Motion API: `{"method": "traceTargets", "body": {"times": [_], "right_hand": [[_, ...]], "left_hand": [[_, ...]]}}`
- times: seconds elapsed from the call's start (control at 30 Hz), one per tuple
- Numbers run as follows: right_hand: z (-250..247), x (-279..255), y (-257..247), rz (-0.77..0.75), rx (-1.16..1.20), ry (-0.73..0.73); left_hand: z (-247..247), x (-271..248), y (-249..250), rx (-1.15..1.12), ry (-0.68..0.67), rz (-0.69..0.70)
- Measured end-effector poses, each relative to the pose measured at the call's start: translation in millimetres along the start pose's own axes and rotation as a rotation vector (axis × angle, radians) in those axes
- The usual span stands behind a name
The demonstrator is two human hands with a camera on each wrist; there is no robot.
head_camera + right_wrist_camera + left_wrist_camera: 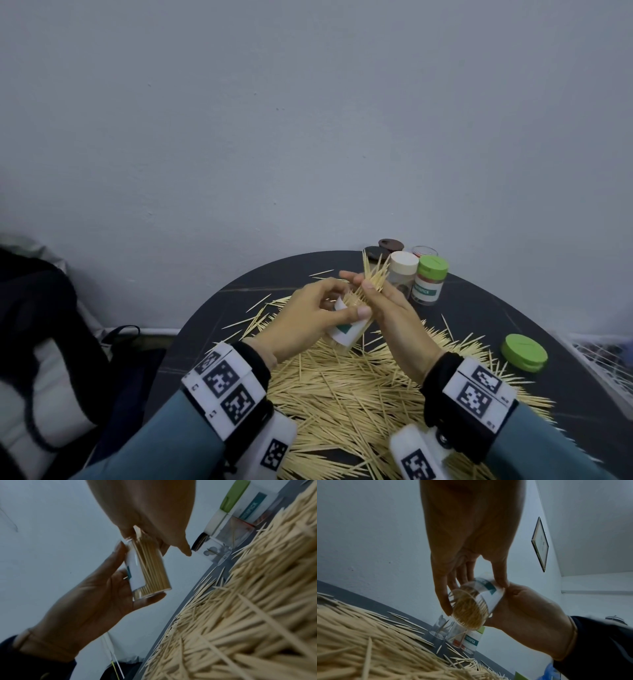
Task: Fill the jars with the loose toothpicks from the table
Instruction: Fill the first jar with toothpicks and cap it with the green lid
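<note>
Jar [346, 330] in left hand [305, 318]; right hand [394, 308] feeding toothpicks [373, 274].

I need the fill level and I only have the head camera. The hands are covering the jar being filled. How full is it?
Observer: In the left wrist view, the clear base of the jar in the left hand's grip shows toothpick ends packed across most of it.
Operator: Are they lying straight?
Observer: In the right wrist view, the toothpicks run lengthwise along the jar wall, roughly parallel.
Operator: Does any other jar need filling?
Observer: In the left wrist view, a clear jar at the back holds only a few toothpicks.
</note>
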State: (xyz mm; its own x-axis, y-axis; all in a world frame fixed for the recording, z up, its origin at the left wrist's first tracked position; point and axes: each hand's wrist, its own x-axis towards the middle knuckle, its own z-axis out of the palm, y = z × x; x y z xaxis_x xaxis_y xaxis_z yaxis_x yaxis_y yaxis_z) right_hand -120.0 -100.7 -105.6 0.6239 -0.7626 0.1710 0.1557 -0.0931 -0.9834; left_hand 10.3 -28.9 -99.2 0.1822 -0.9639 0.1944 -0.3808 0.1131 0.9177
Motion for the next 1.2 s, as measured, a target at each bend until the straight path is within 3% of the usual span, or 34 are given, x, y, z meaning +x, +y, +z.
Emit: {"method": "traceTargets", "body": {"times": [0.23, 0.6, 0.83, 1.0, 1.2], "right_hand": [[-10.1, 3.3, -13.9, -0.107, 0.065, 0.020], [-7.6, 1.0, -8.4, -0.092, 0.040, 0.013], [-11.1, 2.4, -15.4, -0.108, 0.102, 0.003], [-9.3, 2.6, -3.7, -0.134, 0.054, -0.014], [-8.5, 1.7, -2.5, -0.026, -0.058, -0.076]], "left_hand": [[1.7, -3.4, 5.0, 0.055, -0.045, 0.001], [0.2, -4.0, 8.9, 0.005, -0.016, 0.004], [3.2, -5.2, 11.1, 0.052, -0.090, -0.008], [0.9, -4.2, 11.6, -0.019, -0.012, -0.014], [1.4, -4.8, 12.1, -0.019, -0.016, -0.015]]}}
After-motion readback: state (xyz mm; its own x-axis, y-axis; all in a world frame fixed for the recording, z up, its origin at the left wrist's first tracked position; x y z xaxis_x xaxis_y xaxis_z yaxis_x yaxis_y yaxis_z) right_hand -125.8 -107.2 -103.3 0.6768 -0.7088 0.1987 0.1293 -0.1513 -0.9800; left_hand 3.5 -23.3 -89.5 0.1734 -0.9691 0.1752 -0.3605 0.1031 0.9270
